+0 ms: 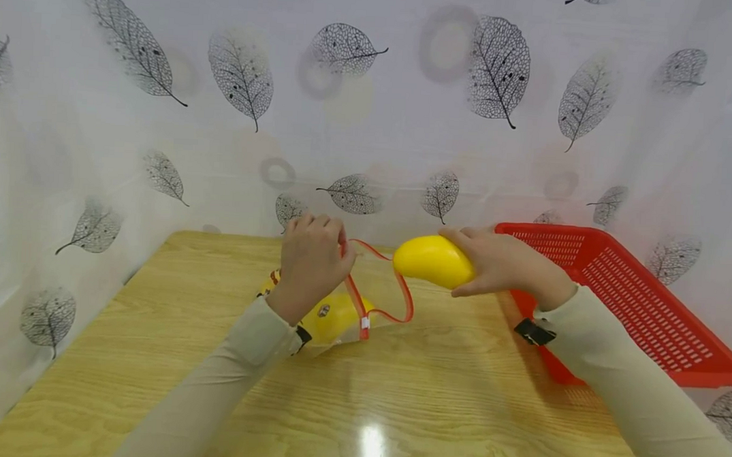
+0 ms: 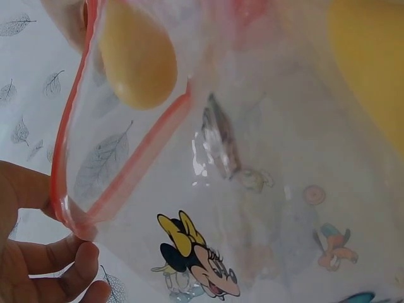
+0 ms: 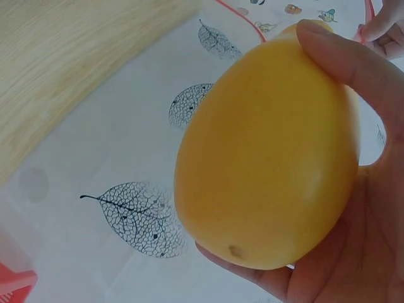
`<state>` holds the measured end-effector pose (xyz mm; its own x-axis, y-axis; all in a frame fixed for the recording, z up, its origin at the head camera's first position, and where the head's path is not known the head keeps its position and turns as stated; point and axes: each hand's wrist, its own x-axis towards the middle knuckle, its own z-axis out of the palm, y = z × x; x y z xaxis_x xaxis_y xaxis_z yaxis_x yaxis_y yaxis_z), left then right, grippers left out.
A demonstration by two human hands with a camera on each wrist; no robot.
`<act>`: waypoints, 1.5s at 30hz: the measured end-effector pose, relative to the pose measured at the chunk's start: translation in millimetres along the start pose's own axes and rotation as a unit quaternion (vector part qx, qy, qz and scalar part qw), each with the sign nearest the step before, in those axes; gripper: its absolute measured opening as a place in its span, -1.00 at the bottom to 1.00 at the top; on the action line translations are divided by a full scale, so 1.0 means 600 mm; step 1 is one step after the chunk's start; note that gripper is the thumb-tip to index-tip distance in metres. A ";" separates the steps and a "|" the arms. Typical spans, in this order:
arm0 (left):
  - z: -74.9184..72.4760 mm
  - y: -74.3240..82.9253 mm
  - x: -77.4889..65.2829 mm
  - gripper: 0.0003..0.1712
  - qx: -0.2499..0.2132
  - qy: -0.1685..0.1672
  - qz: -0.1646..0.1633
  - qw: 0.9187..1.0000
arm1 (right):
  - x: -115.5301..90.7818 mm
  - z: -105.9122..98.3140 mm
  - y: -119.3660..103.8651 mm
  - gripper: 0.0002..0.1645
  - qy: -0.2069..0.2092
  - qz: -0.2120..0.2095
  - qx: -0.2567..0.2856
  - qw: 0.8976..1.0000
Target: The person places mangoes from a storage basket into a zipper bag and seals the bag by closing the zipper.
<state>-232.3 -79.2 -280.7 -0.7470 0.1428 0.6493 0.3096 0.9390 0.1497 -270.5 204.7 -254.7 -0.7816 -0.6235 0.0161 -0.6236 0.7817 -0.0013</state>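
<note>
In the head view, my right hand [image 1: 493,261] grips a smooth yellow mango [image 1: 432,260] at the mouth of a clear zip bag. The right wrist view shows this mango [image 3: 265,151] up close, thumb along one side and fingers beneath. My left hand [image 1: 315,260] pinches the red zip edge [image 1: 355,295] of the bag, whose mouth gapes toward the mango. Cartoon figures are printed on the bag [image 2: 265,208]. Another yellow thing [image 1: 340,316] lies inside it, partly hidden behind the left hand and wrist. Through the film, the left wrist view shows the held mango [image 2: 140,57].
A red perforated plastic basket [image 1: 658,289] stands at the right, partly behind my right forearm. The wooden table [image 1: 395,400] meets a pale curtain [image 1: 382,134] with leaf prints at its back edge.
</note>
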 end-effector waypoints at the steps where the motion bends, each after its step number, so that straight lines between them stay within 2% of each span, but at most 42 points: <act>1: 0.000 -0.001 0.000 -0.82 0.002 0.000 0.000 1.000 | 0.002 0.001 -0.003 0.11 -0.001 -0.003 0.001 1.000; 10: 0.000 -0.008 0.003 -0.81 -0.008 0.003 -0.010 1.000 | 0.014 0.011 -0.028 0.10 0.004 -0.041 -0.006 0.999; 17: -0.002 -0.011 0.005 -0.81 -0.010 0.005 -0.019 1.000 | 0.018 0.015 -0.046 0.11 -0.003 -0.045 0.005 0.999; 22: -0.003 -0.012 0.006 -0.81 -0.006 0.016 -0.015 1.000 | 0.021 0.022 -0.049 0.12 0.010 -0.050 -0.007 0.999; 27: -0.006 -0.012 0.007 -0.81 -0.011 0.012 -0.020 1.000 | 0.021 0.028 -0.053 0.09 0.028 -0.058 -0.015 0.998; 35: -0.007 -0.013 0.007 -0.81 -0.011 0.010 -0.027 1.000 | 0.025 0.046 -0.057 0.01 0.060 -0.055 0.000 0.997; 40: -0.006 -0.012 0.007 -0.81 -0.008 0.012 -0.028 1.000 | 0.027 0.060 -0.062 -0.04 0.077 -0.071 0.008 0.994; 45: -0.004 -0.011 0.007 -0.81 -0.006 0.012 -0.029 1.000 | 0.026 0.070 -0.068 -0.08 0.070 -0.086 0.028 0.993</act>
<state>-236.2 -85.4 -277.3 -0.7500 0.0816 0.6564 0.2736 0.9418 0.1955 -257.9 162.6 -296.2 -0.6566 -0.7372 0.1597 -0.7506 0.6595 -0.0413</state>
